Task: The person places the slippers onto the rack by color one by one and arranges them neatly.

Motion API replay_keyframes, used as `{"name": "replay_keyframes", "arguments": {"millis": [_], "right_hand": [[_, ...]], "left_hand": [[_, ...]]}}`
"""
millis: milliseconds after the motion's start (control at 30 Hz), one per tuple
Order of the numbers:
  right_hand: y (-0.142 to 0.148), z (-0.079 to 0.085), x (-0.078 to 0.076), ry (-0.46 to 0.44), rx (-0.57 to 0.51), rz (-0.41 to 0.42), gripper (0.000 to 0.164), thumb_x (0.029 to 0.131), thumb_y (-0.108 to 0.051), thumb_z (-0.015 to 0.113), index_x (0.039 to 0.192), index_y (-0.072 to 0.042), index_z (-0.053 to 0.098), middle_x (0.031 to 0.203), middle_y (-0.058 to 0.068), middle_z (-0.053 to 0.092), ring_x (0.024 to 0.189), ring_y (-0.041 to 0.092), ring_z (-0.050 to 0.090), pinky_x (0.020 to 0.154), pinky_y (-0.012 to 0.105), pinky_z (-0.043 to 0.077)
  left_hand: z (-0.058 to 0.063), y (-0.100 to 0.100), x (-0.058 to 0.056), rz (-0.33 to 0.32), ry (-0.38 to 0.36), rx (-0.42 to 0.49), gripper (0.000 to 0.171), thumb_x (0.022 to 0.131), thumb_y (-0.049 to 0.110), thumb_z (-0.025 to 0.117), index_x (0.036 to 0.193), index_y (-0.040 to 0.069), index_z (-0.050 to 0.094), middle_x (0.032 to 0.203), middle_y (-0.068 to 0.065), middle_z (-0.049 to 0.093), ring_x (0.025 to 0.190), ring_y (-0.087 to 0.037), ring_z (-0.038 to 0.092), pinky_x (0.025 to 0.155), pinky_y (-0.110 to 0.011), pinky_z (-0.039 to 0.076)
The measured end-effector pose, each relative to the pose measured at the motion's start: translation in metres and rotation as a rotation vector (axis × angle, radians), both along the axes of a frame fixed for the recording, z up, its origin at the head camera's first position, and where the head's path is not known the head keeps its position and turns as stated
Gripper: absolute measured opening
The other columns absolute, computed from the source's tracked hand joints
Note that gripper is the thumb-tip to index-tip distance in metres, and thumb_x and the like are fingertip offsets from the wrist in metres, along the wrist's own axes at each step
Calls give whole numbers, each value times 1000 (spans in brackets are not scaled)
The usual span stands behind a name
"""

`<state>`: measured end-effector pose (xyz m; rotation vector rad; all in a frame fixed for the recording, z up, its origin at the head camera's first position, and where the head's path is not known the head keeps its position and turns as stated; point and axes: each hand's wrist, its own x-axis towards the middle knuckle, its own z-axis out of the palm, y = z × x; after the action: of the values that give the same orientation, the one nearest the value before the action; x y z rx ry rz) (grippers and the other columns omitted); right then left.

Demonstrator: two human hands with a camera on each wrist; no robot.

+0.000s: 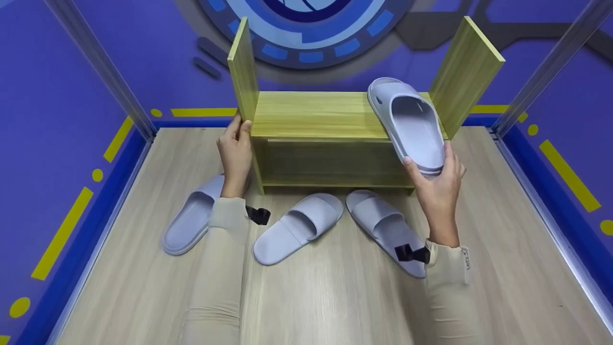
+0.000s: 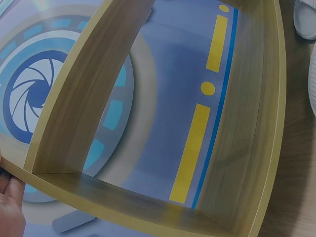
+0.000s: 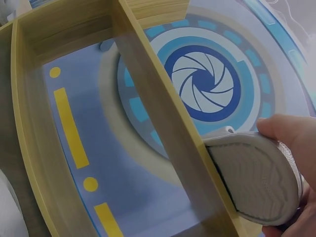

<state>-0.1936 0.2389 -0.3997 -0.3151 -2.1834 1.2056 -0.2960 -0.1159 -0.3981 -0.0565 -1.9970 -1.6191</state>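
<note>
My right hand [image 1: 438, 191] grips a light grey-blue slipper [image 1: 416, 124] by its heel, thumb on one side and fingers on the other. The slipper's toe lies over the right part of the upper board of a small wooden shelf [image 1: 316, 115]; its ribbed sole [image 3: 259, 182] faces the right wrist camera. At the shelf's left side panel, my left hand [image 1: 235, 151] holds the panel near the upper board, thumb at the front edge. In the left wrist view only part of the left hand [image 2: 10, 210] shows.
Three more slippers lie on the wood-patterned floor: one [image 1: 191, 218] partly behind the left forearm, one [image 1: 299, 230] in front of the shelf's middle, another [image 1: 378, 220] partly covered by the right wrist strap [image 1: 413, 254]. Blue-purple printed walls [image 1: 72, 96] enclose the back and sides.
</note>
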Motion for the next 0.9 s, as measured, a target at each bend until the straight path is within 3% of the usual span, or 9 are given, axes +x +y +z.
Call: {"name": "replay_keyframes", "arguments": {"millis": [567, 900], "right_hand": [[-4, -1, -25, 20, 23, 7, 88, 78, -28, 79, 146, 5, 35, 149, 23, 38, 130, 36, 33, 111, 47, 27], [-8, 0, -34, -16, 29, 3, 91, 78, -33, 79, 147, 3, 32, 150, 22, 35, 132, 36, 31, 113, 46, 26]], "left_hand": [[-2, 0, -2, 10, 26, -10, 45, 95, 21, 56, 135, 1, 54, 134, -16, 57, 122, -23, 57, 97, -36, 49], [-2, 0, -2, 23, 47, -29, 43, 95, 19, 57, 133, -2, 55, 132, -18, 59, 119, -24, 59, 94, -37, 50]]}}
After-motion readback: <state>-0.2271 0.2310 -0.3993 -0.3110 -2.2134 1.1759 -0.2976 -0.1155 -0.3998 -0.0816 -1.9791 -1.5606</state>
